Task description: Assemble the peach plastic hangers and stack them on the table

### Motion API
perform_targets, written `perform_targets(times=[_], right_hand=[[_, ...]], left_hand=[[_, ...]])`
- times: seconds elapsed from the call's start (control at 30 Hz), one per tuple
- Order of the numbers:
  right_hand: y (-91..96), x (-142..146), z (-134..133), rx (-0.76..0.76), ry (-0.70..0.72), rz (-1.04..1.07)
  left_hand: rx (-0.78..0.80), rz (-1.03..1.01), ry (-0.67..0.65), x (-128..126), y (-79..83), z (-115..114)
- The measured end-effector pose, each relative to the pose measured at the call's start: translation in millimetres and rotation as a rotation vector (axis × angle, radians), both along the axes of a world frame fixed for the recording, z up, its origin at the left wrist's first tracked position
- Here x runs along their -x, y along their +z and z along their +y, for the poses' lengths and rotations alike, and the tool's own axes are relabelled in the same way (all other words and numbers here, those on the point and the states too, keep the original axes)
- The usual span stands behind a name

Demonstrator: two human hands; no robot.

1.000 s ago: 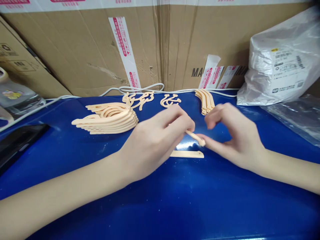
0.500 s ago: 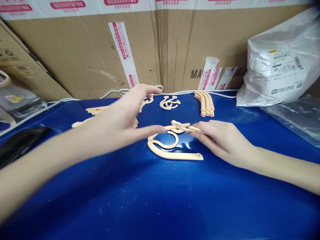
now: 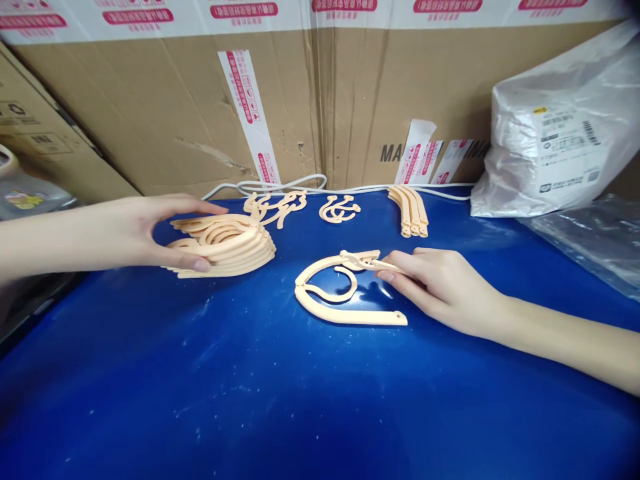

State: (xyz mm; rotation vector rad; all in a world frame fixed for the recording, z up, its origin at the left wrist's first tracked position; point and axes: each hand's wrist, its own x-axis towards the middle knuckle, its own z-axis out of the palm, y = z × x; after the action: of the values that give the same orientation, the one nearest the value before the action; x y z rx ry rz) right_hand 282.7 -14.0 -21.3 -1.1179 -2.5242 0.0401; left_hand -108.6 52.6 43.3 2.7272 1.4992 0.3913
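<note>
At the left, my left hand [image 3: 160, 233] has its thumb and fingers spread around the near end of a stack of folded cream plastic hangers [image 3: 235, 257]. The thumb lies along the front of the stack, which rests on the table. My right hand [image 3: 440, 283] pinches a thin cream hook-shaped hanger part [image 3: 367, 262] between thumb and fingers. This part hangs over the far arm of an unfolded hanger [image 3: 340, 317] lying flat, its hook curled inside. Whether the two touch I cannot tell.
Loose cream hooks [image 3: 340, 209] and a tangle of similar parts [image 3: 277, 207] lie at the back. Several curved hanger arms [image 3: 410, 210] are grouped right of them. A white cable [image 3: 360, 189] runs before cardboard boxes [image 3: 350, 100]; a wrapped parcel [image 3: 545, 133] stands at right.
My left hand has moved left and back from above the unfolded hanger to the folded stack, uncovering it. My right hand stays nearly in place, still pinching the hook part.
</note>
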Motion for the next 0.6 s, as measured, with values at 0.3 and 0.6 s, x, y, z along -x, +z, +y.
perform_targets(times=[0.3, 0.6], right_hand=[[-2.2, -1, 0, 0.052, -0.024, -0.009], [-2.2, 0, -1, 0.063, -0.024, -0.019]], left_hand=[[0.213, 0.074, 0.084, -1, 2.7, 4], [0.310, 0.138, 0.188, -9, 11.7, -3]])
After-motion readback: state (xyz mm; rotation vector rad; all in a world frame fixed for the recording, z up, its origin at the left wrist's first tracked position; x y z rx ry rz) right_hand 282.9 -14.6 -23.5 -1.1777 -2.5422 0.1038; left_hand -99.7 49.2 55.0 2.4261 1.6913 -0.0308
